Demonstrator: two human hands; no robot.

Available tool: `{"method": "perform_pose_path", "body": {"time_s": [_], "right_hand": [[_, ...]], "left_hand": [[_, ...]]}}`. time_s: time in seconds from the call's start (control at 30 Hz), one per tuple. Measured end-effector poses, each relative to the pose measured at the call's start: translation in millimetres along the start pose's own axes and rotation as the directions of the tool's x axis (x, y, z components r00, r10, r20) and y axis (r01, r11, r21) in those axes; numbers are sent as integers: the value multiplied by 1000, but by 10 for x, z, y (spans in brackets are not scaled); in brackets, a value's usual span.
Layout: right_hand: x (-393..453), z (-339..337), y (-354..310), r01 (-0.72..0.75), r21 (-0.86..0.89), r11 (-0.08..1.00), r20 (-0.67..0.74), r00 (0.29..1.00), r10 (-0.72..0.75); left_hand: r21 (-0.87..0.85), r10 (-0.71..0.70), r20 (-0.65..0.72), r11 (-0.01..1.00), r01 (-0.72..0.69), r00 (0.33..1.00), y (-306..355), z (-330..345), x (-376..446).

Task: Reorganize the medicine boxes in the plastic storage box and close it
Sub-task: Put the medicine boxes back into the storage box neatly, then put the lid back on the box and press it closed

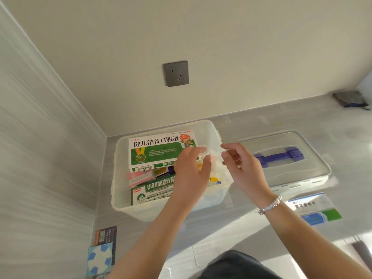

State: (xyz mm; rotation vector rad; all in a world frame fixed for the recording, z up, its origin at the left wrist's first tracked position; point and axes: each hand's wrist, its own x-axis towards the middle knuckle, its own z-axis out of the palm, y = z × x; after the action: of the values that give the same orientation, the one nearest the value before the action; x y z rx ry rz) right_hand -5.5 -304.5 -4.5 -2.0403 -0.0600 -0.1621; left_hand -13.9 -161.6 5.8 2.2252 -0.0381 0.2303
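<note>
Translucent plastic storage box [120,198] lies under both hands: left hand [191,174] grips something small, unclear, inside; right hand [239,164], open, hovers nearer its lid [314,178].

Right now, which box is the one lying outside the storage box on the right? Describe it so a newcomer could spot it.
Start at the clear storage box on the grey counter; its lid lies to the right. Nearer the camera than the lid lies a flat medicine box, white with blue and green bands, beside the braceleted wrist.
</note>
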Motion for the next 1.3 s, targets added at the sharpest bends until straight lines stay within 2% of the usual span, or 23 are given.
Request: {"method": "perform_pose_path", "body": {"time_s": [0.1, 0.27, 0.43, 0.5, 0.63, 0.73, 0.87, 1.0, 1.17, 1.3], "right_hand": [[-139, -286, 195, -41, -4, 999, -60, 997, 40], [-271, -741, 614, -157, 22, 987, -124, 980, 159], [-328, -1113, 1135, -246, -70, 967, -150, 961, 234], [-291, -1226, 1367, -283, -123, 951, -139, 954, 266], [-173, -1405, 1873, -371, -258, 892, -96, 928, 359], [-74, -1511, 2213, -438, -377, 816, -93, 895, 437], [30, -1642, 2572, -574, -442, 689, -196, 812, 550], [104, -1785, 2843, -692, -317, 648, -262, 721, 642], [271, -1933, 3034, -684, -119, 720, -247, 723, 645], [408, -1951, 3082, -699, 69, 712, -292, 668, 685]], "left_hand": [[-60, 68, 17, 996, -67, 998, 251, 271, -92], [-69, 128, 123, 990, -120, 984, 537, 779, -185], [-55, 150, 158, 988, -143, 976, 663, 1296, -231], [-23, 81, 211, 997, -77, 974, 633, 1544, -237], [39, -183, 300, 983, 180, 936, 464, 2025, -210], [104, -367, 289, 930, 352, 884, 314, 2299, -169], [149, -537, 243, 844, 516, 808, 135, 2539, -117], [102, -627, 180, 778, 620, 758, -2, 2676, -43], [-18, -722, 119, 685, 729, 681, -103, 2788, 11], [-208, -778, 148, 579, 788, 611, -155, 2861, 46]]}}
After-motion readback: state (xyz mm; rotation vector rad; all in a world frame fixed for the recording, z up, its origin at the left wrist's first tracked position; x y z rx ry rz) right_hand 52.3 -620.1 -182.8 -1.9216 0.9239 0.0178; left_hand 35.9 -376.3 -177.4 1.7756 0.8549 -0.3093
